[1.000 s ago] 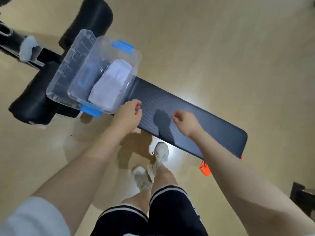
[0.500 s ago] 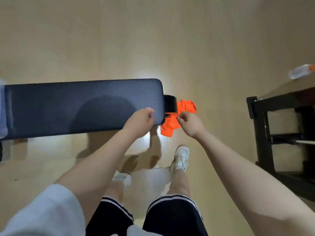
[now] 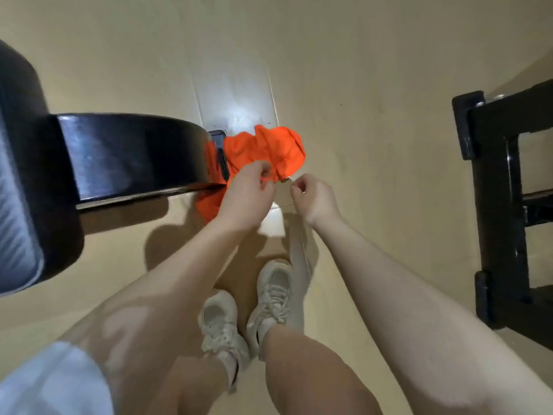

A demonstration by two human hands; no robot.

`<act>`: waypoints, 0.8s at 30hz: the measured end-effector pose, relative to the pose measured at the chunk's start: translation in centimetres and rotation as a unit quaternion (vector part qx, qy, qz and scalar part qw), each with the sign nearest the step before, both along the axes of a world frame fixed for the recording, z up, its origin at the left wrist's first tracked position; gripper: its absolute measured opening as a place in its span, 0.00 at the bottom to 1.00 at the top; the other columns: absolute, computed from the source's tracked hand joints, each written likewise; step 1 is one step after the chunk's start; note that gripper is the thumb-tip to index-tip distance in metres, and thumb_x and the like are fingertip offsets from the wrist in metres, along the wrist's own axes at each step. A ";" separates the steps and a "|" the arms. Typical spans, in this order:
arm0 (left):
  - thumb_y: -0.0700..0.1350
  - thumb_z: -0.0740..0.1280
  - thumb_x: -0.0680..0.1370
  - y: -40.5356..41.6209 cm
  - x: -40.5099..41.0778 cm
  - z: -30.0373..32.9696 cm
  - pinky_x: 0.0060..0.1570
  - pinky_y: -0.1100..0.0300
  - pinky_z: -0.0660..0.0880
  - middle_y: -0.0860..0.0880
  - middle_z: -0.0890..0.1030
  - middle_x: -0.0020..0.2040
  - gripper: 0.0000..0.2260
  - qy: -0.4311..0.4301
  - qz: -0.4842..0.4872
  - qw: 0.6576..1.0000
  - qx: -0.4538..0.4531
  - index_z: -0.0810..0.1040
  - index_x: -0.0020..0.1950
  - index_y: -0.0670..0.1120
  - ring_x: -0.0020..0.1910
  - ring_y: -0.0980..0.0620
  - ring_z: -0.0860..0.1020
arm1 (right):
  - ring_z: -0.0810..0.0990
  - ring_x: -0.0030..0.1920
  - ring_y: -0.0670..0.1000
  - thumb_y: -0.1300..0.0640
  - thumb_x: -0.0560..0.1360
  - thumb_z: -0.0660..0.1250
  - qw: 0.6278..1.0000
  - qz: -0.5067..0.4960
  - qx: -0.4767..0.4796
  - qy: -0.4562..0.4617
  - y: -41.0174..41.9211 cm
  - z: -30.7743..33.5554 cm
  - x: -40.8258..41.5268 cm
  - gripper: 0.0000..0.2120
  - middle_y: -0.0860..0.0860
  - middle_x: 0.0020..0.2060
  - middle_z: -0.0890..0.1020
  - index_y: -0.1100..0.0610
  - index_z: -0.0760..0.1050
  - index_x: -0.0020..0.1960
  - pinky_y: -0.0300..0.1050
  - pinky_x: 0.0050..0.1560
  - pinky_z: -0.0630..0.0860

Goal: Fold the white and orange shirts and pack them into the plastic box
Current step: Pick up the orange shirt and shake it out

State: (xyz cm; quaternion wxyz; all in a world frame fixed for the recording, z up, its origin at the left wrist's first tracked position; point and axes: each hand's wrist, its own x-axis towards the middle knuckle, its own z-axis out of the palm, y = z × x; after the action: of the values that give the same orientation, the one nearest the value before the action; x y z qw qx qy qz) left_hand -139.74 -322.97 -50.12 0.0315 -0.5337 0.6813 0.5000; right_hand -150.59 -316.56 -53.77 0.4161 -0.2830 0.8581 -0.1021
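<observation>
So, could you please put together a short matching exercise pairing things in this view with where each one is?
Things:
1. orange shirt
2. left hand
3. right hand
4. black frame

Places:
a. at the right edge of the view
b. crumpled on the floor at the end of the black bench
c. fingers at the orange fabric
d. just right of the shirt, fingers curled, apparently holding nothing

Pairs: 1-b, 2-c, 3-d, 4-a
</observation>
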 end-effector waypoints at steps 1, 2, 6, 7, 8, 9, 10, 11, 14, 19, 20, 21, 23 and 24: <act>0.38 0.59 0.76 -0.7 -0.7 -2.2 0.52 0.64 0.65 0.45 0.78 0.59 0.16 0.003 0.016 1.000 -0.016 0.73 0.63 0.42 0.57 0.48 0.75 | 0.78 0.52 0.60 0.60 0.75 0.58 1.000 -0.018 -0.009 -0.002 -0.3 -2.9 0.0 0.10 0.61 0.49 0.81 0.63 0.76 0.50 0.48 0.49 0.71; 0.38 0.59 0.76 -1.4 -1.3 -4.1 0.50 0.66 0.65 0.46 0.78 0.58 0.16 0.007 0.035 0.999 -0.026 0.73 0.63 0.42 0.56 0.49 0.75 | 0.78 0.51 0.60 0.59 0.75 0.59 0.999 -0.033 -0.013 -0.008 -0.7 -5.3 0.1 0.10 0.61 0.49 0.81 0.63 0.76 0.50 0.49 0.49 0.71; 0.38 0.60 0.76 -4.7 -4.1 -12.4 0.49 0.68 0.65 0.48 0.79 0.55 0.14 0.034 0.105 0.992 -0.052 0.74 0.61 0.43 0.52 0.52 0.75 | 0.73 0.60 0.61 0.53 0.75 0.64 0.999 -0.015 -0.030 0.000 -2.9 -17.2 0.9 0.17 0.61 0.57 0.77 0.62 0.72 0.60 0.51 0.59 0.68; 0.39 0.60 0.76 -5.3 -4.5 -13.4 0.51 0.66 0.67 0.49 0.78 0.54 0.13 0.043 0.112 0.991 -0.060 0.74 0.61 0.44 0.50 0.53 0.75 | 0.70 0.63 0.61 0.50 0.75 0.64 0.999 -0.003 -0.031 0.018 -3.4 -19.2 1.4 0.21 0.60 0.60 0.75 0.61 0.70 0.63 0.52 0.62 0.66; 0.40 0.60 0.77 -5.9 -4.6 -14.0 0.52 0.64 0.69 0.51 0.78 0.53 0.13 0.052 0.118 0.989 -0.068 0.75 0.60 0.44 0.48 0.54 0.75 | 0.68 0.64 0.61 0.49 0.75 0.64 0.999 0.003 -0.026 0.035 -3.8 -20.2 2.0 0.22 0.60 0.62 0.74 0.61 0.69 0.64 0.53 0.64 0.64; 0.41 0.60 0.77 -6.4 -4.7 -14.1 0.52 0.63 0.70 0.51 0.78 0.52 0.12 0.062 0.123 0.988 -0.072 0.75 0.60 0.45 0.48 0.55 0.75 | 0.68 0.63 0.61 0.51 0.75 0.63 0.998 0.005 -0.028 0.052 -4.1 -21.0 2.5 0.20 0.60 0.61 0.74 0.61 0.69 0.62 0.53 0.63 0.64; 0.41 0.60 0.77 -6.6 -4.6 -13.8 0.52 0.62 0.71 0.52 0.78 0.52 0.12 0.072 0.125 0.987 -0.071 0.75 0.59 0.46 0.48 0.55 0.76 | 0.69 0.62 0.62 0.53 0.75 0.62 0.998 -0.001 -0.027 0.058 -4.3 -20.9 2.9 0.16 0.60 0.59 0.75 0.61 0.71 0.59 0.53 0.61 0.65; 0.41 0.61 0.77 -6.7 -4.3 -13.2 0.52 0.62 0.72 0.51 0.79 0.53 0.11 0.077 0.125 0.987 -0.068 0.76 0.58 0.46 0.49 0.54 0.77 | 0.70 0.59 0.62 0.56 0.76 0.61 0.998 -0.012 -0.030 0.059 -4.5 -20.5 3.2 0.12 0.61 0.56 0.77 0.61 0.72 0.56 0.53 0.59 0.66; 0.42 0.61 0.77 -5.8 -2.5 -9.5 0.57 0.56 0.73 0.49 0.81 0.52 0.10 0.053 0.117 0.990 -0.062 0.77 0.55 0.47 0.53 0.52 0.79 | 0.75 0.54 0.63 0.60 0.75 0.60 0.993 -0.073 -0.092 0.015 -4.0 -15.4 2.9 0.08 0.62 0.50 0.80 0.63 0.74 0.50 0.52 0.52 0.69; 0.43 0.61 0.77 -1.9 0.4 1.1 0.56 0.57 0.72 0.47 0.81 0.53 0.10 -0.034 0.083 0.996 -0.011 0.77 0.57 0.47 0.54 0.48 0.78 | 0.79 0.46 0.56 0.59 0.75 0.64 0.979 -0.099 -0.175 -0.036 -0.8 1.8 -0.2 0.04 0.58 0.44 0.82 0.60 0.75 0.46 0.45 0.42 0.68; 0.43 0.62 0.76 -1.0 0.8 3.7 0.57 0.55 0.73 0.47 0.80 0.54 0.11 -0.035 0.077 0.996 0.008 0.75 0.59 0.47 0.53 0.48 0.78 | 0.77 0.42 0.54 0.59 0.74 0.65 0.978 -0.097 -0.177 -0.045 -0.1 5.7 -0.5 0.03 0.55 0.40 0.81 0.58 0.74 0.43 0.44 0.40 0.66; 0.43 0.63 0.75 -0.1 1.0 6.5 0.57 0.52 0.74 0.48 0.78 0.56 0.14 -0.023 0.063 0.997 0.024 0.74 0.61 0.47 0.52 0.49 0.78 | 0.75 0.38 0.51 0.59 0.74 0.65 0.977 -0.094 -0.184 -0.056 0.5 9.6 -0.9 0.04 0.52 0.36 0.79 0.55 0.73 0.40 0.42 0.37 0.64; 0.43 0.68 0.73 1.5 1.2 12.5 0.60 0.51 0.74 0.49 0.73 0.61 0.21 0.032 0.021 0.999 0.029 0.71 0.65 0.46 0.55 0.51 0.76 | 0.71 0.32 0.42 0.60 0.74 0.66 0.973 -0.084 -0.200 -0.085 1.3 17.4 -1.1 0.11 0.45 0.30 0.73 0.51 0.69 0.35 0.37 0.34 0.64; 0.43 0.70 0.72 2.2 1.1 15.5 0.62 0.54 0.71 0.50 0.71 0.63 0.23 0.059 -0.004 0.998 0.021 0.69 0.66 0.46 0.57 0.53 0.73 | 0.71 0.30 0.40 0.60 0.74 0.66 0.971 -0.076 -0.202 -0.097 1.5 21.3 -1.0 0.13 0.43 0.29 0.71 0.49 0.68 0.33 0.33 0.33 0.64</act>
State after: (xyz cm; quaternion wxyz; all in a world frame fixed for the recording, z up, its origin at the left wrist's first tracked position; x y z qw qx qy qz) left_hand -138.66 -320.78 -34.59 0.0043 -0.4997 0.6736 0.5446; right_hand -151.62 -315.08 -32.52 0.4226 -0.2840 0.7940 -0.3321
